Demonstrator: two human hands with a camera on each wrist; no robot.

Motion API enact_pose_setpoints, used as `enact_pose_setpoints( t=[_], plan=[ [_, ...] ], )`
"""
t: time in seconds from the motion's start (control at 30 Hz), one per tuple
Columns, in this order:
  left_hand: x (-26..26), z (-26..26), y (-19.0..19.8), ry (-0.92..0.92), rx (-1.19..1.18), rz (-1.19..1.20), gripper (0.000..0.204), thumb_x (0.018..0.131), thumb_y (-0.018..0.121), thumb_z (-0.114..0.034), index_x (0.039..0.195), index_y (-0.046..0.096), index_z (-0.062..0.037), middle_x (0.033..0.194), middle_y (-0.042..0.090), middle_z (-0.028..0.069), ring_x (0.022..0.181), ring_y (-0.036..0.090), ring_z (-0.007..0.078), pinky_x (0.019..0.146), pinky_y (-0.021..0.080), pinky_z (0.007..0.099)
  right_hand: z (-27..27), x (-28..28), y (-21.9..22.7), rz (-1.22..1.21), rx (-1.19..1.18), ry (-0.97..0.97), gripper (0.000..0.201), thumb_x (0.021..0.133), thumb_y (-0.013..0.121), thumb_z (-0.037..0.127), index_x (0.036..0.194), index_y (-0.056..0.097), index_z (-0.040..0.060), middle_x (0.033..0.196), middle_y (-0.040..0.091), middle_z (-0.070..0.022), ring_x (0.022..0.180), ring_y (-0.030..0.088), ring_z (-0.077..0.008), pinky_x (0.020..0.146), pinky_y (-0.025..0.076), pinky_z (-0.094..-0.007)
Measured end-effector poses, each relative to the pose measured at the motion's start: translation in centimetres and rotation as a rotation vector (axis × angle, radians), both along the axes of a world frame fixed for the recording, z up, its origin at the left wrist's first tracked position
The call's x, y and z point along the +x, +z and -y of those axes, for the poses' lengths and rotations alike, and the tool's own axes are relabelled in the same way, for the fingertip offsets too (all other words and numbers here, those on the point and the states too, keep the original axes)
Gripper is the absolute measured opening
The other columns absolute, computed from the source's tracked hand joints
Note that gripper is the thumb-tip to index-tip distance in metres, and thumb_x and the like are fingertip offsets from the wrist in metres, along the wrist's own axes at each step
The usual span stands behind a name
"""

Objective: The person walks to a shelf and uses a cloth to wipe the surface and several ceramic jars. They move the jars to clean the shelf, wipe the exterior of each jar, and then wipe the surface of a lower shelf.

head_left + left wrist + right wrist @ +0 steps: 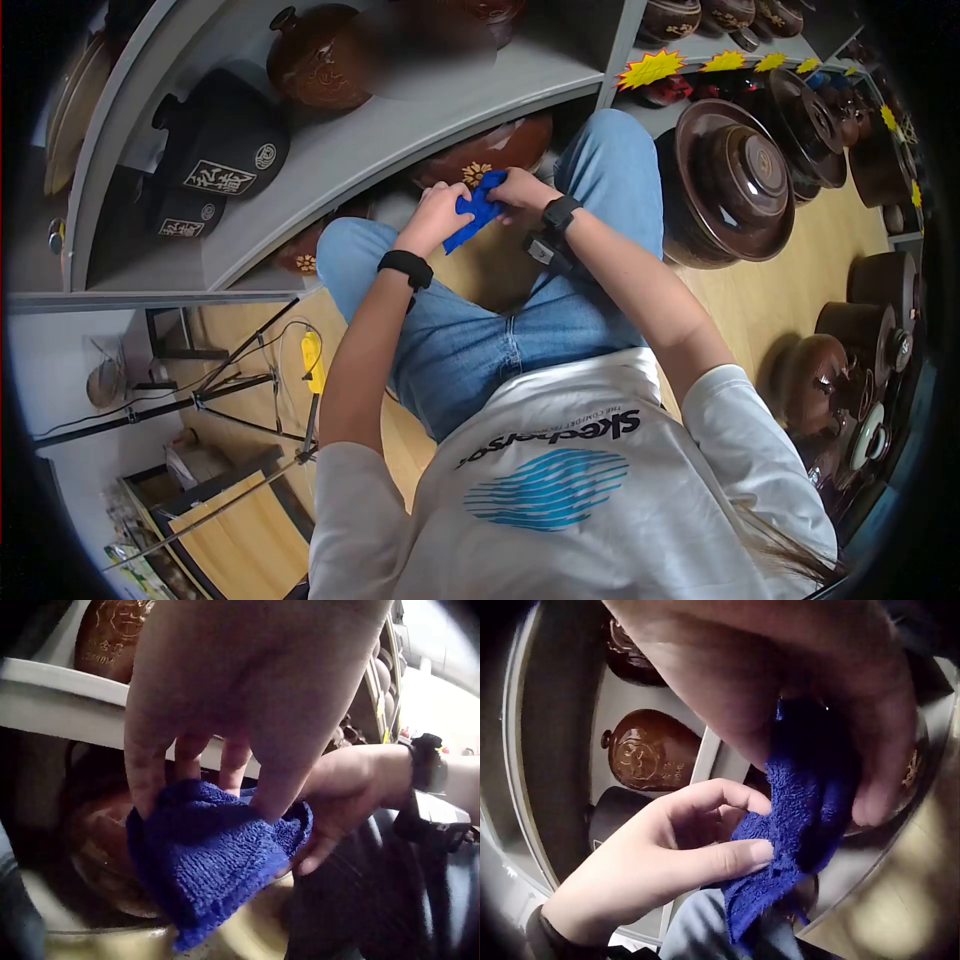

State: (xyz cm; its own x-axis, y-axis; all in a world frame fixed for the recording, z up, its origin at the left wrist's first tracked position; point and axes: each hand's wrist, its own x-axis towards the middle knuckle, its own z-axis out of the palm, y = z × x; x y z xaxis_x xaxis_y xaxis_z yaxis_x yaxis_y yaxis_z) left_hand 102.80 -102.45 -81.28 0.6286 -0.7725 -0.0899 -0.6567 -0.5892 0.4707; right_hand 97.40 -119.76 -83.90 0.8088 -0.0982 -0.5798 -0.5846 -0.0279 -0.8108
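Observation:
A blue terry cloth [478, 212] is bunched between the two hands, in front of the low shelf and above the gap between the knees. My left hand [436, 217] pinches one side of it, thumb and fingers pressed on the fabric, as the right wrist view shows. My right hand [522, 192] grips the other side, its fingers curled over the folds. In the left wrist view the cloth [217, 855] hangs down in a loose point. Behind the hands, on the bottom shelf, lies a large brown glazed jar [505, 148] with a gold flower design.
Dark jars [225, 130] and a brown bottle [318, 60] stand on the curved grey shelf [440, 120]. Big lidded brown pots [735, 185] stand close by the right knee. More pots [850, 340] line the floor at right. A thin black metal frame [235, 385] is at lower left.

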Motion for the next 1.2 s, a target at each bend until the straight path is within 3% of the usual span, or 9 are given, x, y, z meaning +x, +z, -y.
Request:
enact_pose_setpoints(
  t=[0.07,0.17,0.23,0.37,0.47,0.6,0.67,0.87,1.2],
  plan=[
    [0.8,0.7,-0.8,0.076,-0.002,0.036,0.034,0.066,0.072,-0.015,0.096,0.057,-0.0103,0.093,0.053,0.0159,0.092,0.050,0.0357,0.082,0.042,0.0410,-0.3,0.7,-1.2,0.072,-0.105,-0.196,0.037,0.073,0.062,0.014,0.104,0.053,-0.0041,0.090,0.063,-0.0191,0.079,0.065,-0.0282,0.056,0.055,-0.0389],
    [1.6,2.0,-1.9,0.156,-0.061,0.195,0.034,0.066,0.071,-0.010,0.097,0.058,-0.0097,0.093,0.053,0.0157,0.094,0.049,0.0353,0.084,0.041,0.0407,0.3,2.3,-2.9,0.223,-0.534,-0.161,0.045,0.072,0.064,0.015,0.111,0.049,-0.0026,0.103,0.061,-0.0211,0.095,0.060,-0.0320,0.078,0.051,-0.0388],
    [1.6,3.0,-2.6,0.196,-0.080,0.234,0.035,0.067,0.069,-0.006,0.099,0.057,-0.0074,0.093,0.053,0.0151,0.096,0.048,0.0346,0.086,0.041,0.0413,0.0,2.9,-3.7,0.267,-0.530,-0.270,0.041,0.075,0.065,0.014,0.111,0.051,0.0010,0.099,0.062,-0.0185,0.094,0.061,-0.0276,0.085,0.046,-0.0349],
    [1.8,4.4,-4.0,0.222,-0.221,0.235,0.044,0.071,0.065,-0.003,0.113,0.052,-0.0004,0.105,0.049,0.0181,0.103,0.044,0.0351,0.092,0.038,0.0421,1.1,3.6,-4.4,0.332,-0.357,-0.419,0.049,0.075,0.063,0.012,0.117,0.044,-0.0026,0.109,0.057,-0.0226,0.099,0.058,-0.0323,0.085,0.046,-0.0363],
    [1.6,4.8,-5.1,0.193,-0.109,0.232,0.072,0.073,0.064,-0.010,0.134,0.027,-0.0001,0.134,0.029,0.0257,0.128,0.024,0.0414,0.102,0.033,0.0430,0.8,3.9,-5.3,0.604,0.101,-0.681,0.059,0.073,0.064,0.008,0.122,0.033,-0.0011,0.119,0.046,-0.0184,0.101,0.051,-0.0271,0.082,0.046,-0.0347],
    [0.3,4.5,-5.2,0.188,-0.069,0.286,0.073,0.071,0.062,-0.010,0.135,0.028,-0.0014,0.141,0.018,0.0267,0.129,0.019,0.0458,0.102,0.028,0.0512,0.5,3.8,-6.3,0.665,-0.145,-0.681,0.054,0.070,0.062,0.007,0.117,0.037,-0.0010,0.112,0.047,-0.0193,0.103,0.048,-0.0297,0.088,0.041,-0.0356],
    [-0.5,4.7,-5.2,0.189,-0.090,0.291,0.072,0.070,0.061,-0.009,0.134,0.031,-0.0015,0.141,0.017,0.0269,0.129,0.018,0.0480,0.102,0.028,0.0516,0.2,2.9,-4.7,0.656,-0.578,-0.563,0.046,0.069,0.060,0.006,0.111,0.042,-0.0004,0.108,0.044,-0.0205,0.104,0.044,-0.0344,0.092,0.037,-0.0370],
    [-2.3,4.6,-5.0,-0.056,0.081,0.438,0.071,0.068,0.060,-0.008,0.133,0.034,-0.0005,0.141,0.019,0.0266,0.129,0.016,0.0496,0.105,0.025,0.0511,-0.2,3.1,-5.1,0.655,-0.649,-0.476,0.043,0.070,0.058,0.005,0.112,0.050,0.0008,0.113,0.039,-0.0210,0.102,0.045,-0.0353,0.090,0.040,-0.0366],
    [0.1,3.0,-6.8,0.232,0.085,0.287,0.076,0.070,0.061,-0.011,0.136,0.025,0.0008,0.142,0.017,0.0265,0.129,0.019,0.0472,0.104,0.028,0.0479,-1.7,4.0,-5.5,0.628,-0.460,-0.329,0.050,0.068,0.059,0.004,0.117,0.051,-0.0018,0.111,0.042,-0.0215,0.100,0.048,-0.0329,0.086,0.044,-0.0326]
  ],
)
